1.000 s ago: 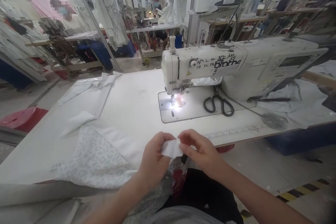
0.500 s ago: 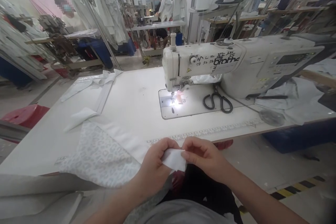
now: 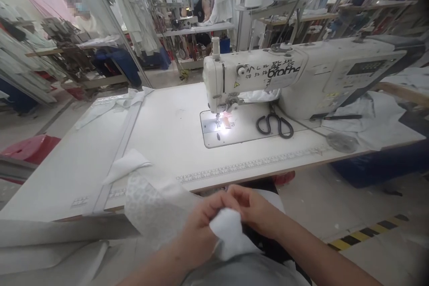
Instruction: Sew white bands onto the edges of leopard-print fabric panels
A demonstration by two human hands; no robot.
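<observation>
Close to my body, in front of the table edge, my left hand [image 3: 202, 223] is closed on a piece of white fabric [image 3: 229, 234]. My right hand [image 3: 258, 211] pinches the same piece at its upper edge, and the fingertips of both hands meet there. The fabric hangs in a soft fold below my fingers. A pale leopard-print part [image 3: 146, 199] of cloth drapes over the table's front edge left of my left hand. Beyond my hands stands a white sewing machine [image 3: 254, 78], its needle area lit.
Black-handled scissors [image 3: 275, 126] lie right of the needle plate. A ruler strip [image 3: 248, 167] runs along the table's [image 3: 167, 138] front. White cloth [image 3: 378, 120] is heaped at the right, and another white piece [image 3: 129, 165] lies at the left. Co-workers sit at machines behind.
The leopard-print cloth has been drawn toward my body, so less lies on the table. My hands have moved slightly lower and closer together, and the white fabric is now bunched and turned.
</observation>
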